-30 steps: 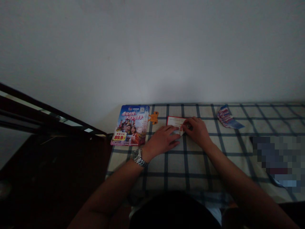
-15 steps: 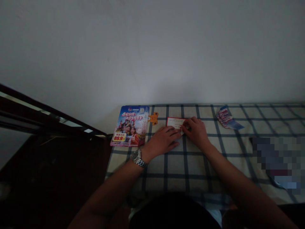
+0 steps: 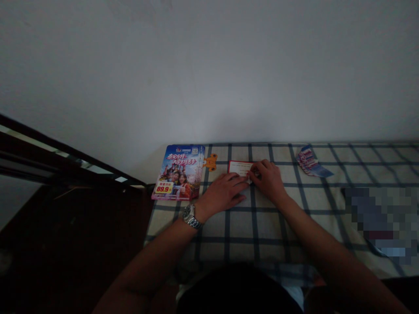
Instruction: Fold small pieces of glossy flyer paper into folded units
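A folded leaflet (image 3: 240,167), white with print and a red edge, lies on the checked cloth in front of me. Across its near side rests my left hand (image 3: 225,192), fingers stretched out and pressing on the paper; a metal watch is on that wrist. My right hand (image 3: 266,179) pinches the leaflet's right side between thumb and fingers, which cover that part. To the left sits a stack of colourful flyers (image 3: 178,172) marked 89.9. Several folded flyers (image 3: 310,162) lie overlapped in a small heap to the right.
A checked cloth (image 3: 240,226) covers the surface, which ends at a plain wall (image 3: 209,78). An orange bear-shaped figure (image 3: 210,162) is beside the flyer stack. A blurred-out object (image 3: 379,222) lies at the right. Dark rails (image 3: 65,152) run along the left.
Both hands stay almost where they were on the leaflet. The view has shifted very slightly; nothing else has visibly moved.
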The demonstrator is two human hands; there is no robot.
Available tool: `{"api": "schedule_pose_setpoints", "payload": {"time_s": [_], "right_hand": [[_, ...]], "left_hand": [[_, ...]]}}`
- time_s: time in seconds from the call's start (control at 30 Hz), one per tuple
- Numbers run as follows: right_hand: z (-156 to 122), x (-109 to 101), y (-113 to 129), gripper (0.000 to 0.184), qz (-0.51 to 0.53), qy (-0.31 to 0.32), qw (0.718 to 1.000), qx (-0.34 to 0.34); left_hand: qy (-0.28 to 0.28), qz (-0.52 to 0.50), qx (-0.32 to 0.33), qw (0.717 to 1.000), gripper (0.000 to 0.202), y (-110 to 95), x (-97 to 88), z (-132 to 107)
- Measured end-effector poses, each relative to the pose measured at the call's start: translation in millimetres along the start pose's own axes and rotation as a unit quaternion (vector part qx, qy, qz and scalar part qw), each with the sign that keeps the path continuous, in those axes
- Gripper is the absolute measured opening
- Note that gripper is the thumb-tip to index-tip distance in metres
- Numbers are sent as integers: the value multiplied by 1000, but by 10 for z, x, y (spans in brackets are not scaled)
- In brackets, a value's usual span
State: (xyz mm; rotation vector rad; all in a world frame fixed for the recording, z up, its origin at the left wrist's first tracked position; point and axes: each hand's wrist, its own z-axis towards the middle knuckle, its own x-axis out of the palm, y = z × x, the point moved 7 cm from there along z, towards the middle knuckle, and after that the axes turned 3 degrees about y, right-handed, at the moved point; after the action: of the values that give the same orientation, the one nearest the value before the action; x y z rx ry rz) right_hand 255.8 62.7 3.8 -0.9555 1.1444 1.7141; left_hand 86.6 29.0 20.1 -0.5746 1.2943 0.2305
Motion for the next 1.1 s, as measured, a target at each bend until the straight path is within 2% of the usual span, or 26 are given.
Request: {"api": "schedule_pose_setpoints", "payload": {"time_s": [0.17,0.27,0.4,0.5,0.67,1.1], "right_hand": [[10,-32,8,14,10,6,1000,-25],[-17,-94,33,20,9,8,998,-63],[-145,-191,118,21,16,9,987,-159],[-275,-195,164,31,12,30,975,-219],[-380,-145,137,42,30,51,972,-226],[-386,-107,99,48,50,71,971,-225]], "left_hand": [[-2,-3,-3,1000,41,-20,-30,6],[-6,-1,-6,1000,42,-31,-40,8],[-5,6,-8,1000,44,-39,-29,5],[-3,5,-10,1000,46,-37,-16,3],[1,3,-15,1000,44,-36,-17,2],[5,-4,-17,1000,42,-14,-33,-26]]}}
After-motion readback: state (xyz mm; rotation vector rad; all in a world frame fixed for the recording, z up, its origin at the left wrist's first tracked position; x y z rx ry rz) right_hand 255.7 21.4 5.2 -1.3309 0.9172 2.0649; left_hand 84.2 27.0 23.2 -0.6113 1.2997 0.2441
